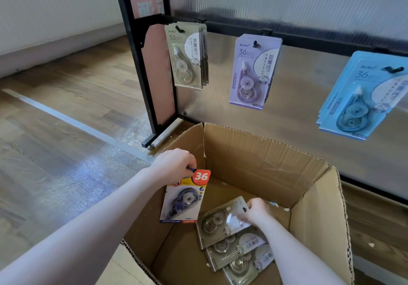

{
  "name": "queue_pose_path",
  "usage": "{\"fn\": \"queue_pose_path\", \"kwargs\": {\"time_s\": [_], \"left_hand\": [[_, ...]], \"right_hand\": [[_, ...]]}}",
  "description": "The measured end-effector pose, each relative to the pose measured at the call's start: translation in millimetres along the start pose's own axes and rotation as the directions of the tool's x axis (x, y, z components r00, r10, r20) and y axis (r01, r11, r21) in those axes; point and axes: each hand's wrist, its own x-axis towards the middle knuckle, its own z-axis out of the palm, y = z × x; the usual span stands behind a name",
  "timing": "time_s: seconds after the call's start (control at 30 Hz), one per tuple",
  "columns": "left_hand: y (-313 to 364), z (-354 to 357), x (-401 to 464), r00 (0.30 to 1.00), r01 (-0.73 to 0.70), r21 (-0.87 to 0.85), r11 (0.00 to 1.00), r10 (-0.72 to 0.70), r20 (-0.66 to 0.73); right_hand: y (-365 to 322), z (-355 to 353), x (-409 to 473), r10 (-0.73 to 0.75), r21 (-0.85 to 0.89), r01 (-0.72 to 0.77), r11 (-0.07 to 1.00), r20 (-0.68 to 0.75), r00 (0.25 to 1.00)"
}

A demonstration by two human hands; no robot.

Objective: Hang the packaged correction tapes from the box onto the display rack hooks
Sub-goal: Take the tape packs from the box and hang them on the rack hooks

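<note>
Cardboard box [260, 158] holds our hands: left hand [174, 163] pinches the yellow-and-blue correction tape pack [184, 198]; right hand [257, 213] grips the beige pack [220, 220]. We should lift by the top edges, keeping hang-holes free.

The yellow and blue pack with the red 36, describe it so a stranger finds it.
Look at the open cardboard box below the rack. At its left wall the left hand pinches the yellow and blue pack upright by its top. The box's other packs are olive-grey.

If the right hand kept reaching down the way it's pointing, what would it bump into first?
The right hand already touches the top grey pack in the box. Pushing further would probably press that pack onto the ones stacked beneath it; depth is hard to judge.
</note>
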Motion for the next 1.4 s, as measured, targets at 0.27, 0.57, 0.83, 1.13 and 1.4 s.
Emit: {"fn": "queue_pose_path", "kwargs": {"time_s": [0.27, 0.57, 0.83, 1.13, 1.4], "left_hand": [[4, -7, -4, 0.998, 0.054, -0.112, 0.992, -0.055, -0.004], [36, -58, -12, 0.975, 0.085, -0.179, 0.980, -0.119, -0.190], [79, -117, -13, 0.939, 0.012, -0.183, 0.983, -0.074, -0.336], [162, -179, -7, 0.890, -0.075, -0.086, 0.993, 0.028, -0.455], [249, -190, 13, 0.888, -0.116, -0.063, 0.991, 0.075, -0.454]], "right_hand": [[-18, -57, -25, -0.211, 0.179, 0.252, 0.951, -0.219, 0.953], [-14, -148, -83, -0.288, 0.077, 0.368, 0.927, -0.484, 0.826], [5, -218, -139, -0.273, 0.160, 0.500, 0.851, -0.678, 0.682], [73, -292, -178, -0.262, 0.108, 0.532, 0.840, -0.777, 0.572], [165, -338, -196, -0.250, 0.078, 0.487, 0.870, -0.781, 0.572]]}}
